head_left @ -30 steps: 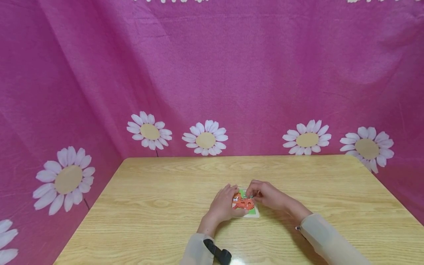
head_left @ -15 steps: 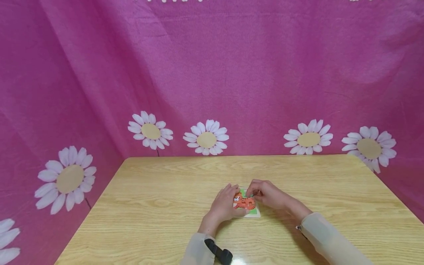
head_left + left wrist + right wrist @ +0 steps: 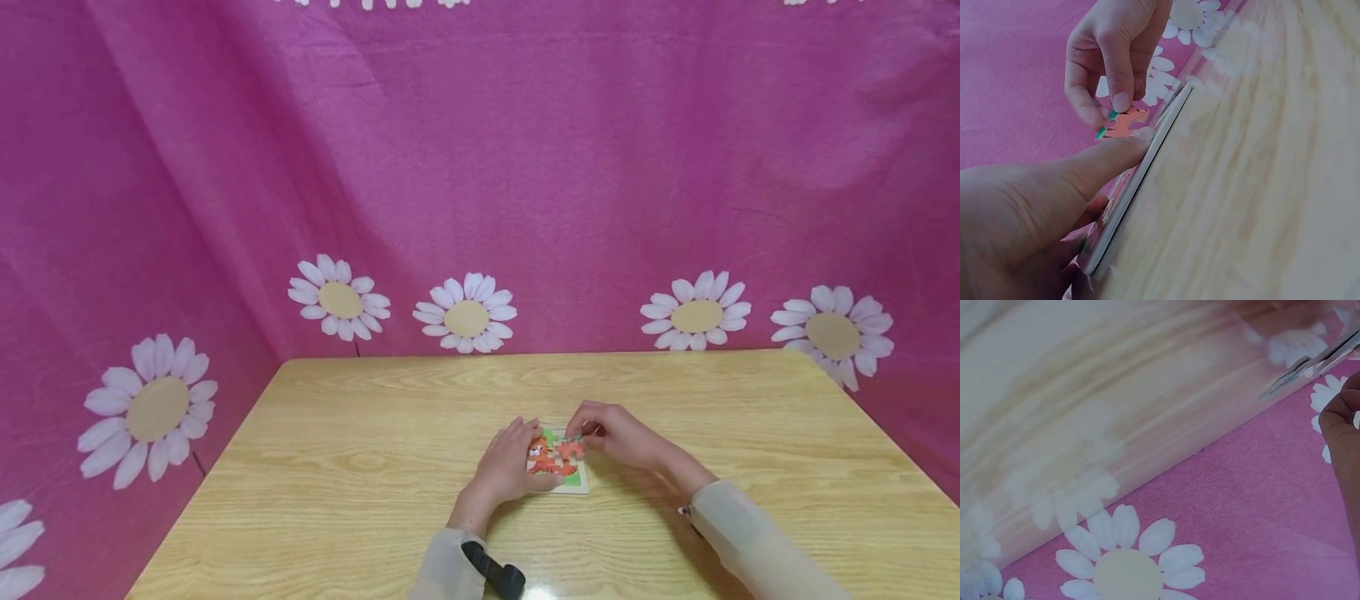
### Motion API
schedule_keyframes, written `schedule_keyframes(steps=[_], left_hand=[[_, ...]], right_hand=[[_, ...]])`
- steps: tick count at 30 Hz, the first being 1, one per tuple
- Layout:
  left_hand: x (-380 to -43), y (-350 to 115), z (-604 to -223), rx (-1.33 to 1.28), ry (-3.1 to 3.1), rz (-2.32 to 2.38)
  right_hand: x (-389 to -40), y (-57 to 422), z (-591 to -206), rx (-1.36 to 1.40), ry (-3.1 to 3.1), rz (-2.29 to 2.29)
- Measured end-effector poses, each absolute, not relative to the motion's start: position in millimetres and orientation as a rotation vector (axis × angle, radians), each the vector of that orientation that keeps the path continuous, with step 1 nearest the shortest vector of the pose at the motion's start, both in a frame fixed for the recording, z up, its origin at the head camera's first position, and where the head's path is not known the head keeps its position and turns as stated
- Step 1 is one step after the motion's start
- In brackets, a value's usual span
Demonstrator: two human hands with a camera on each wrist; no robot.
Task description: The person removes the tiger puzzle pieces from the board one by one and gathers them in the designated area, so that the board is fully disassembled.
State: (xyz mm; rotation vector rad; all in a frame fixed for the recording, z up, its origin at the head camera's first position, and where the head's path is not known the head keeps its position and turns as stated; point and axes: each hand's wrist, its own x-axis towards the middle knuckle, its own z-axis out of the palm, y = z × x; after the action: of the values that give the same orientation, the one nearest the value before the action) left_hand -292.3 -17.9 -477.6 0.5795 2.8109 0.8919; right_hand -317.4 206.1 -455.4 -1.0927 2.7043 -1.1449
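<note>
- Has shifted the right grip slightly rightward since half a second ago, raising an orange, green-edged puzzle piece from the tiger picture.
- Nearest, cut off by the bottom border: left sleeve with black strap, and right sleeve.
- Keeps the left grip clamped on the puzzle board, thumb at the near edge, fingers at the far one, hiding the left side.
- Has the right grip clamped on the piece between thumb and finger, tilted over the board; cannot tell whether touching below. Barely enters the right wrist view, cut off at the border.
- Carries the board on a wood-grain counter.
- Farthest: magenta cloth with daisies, some cut off.
</note>
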Motion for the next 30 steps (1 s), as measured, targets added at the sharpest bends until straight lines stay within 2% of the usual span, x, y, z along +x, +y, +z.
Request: schedule_keyframes(steps=[12,30], left_hand=[[-292,-18,-477,0.559,2.788,0.923],[-292,-19,-479,0.588,2.788,0.917]], right_hand=[[-316,222,-452,-0.986,2.728,-1.150],[-312,254,-452,-0.992,2.740,-1.199]])
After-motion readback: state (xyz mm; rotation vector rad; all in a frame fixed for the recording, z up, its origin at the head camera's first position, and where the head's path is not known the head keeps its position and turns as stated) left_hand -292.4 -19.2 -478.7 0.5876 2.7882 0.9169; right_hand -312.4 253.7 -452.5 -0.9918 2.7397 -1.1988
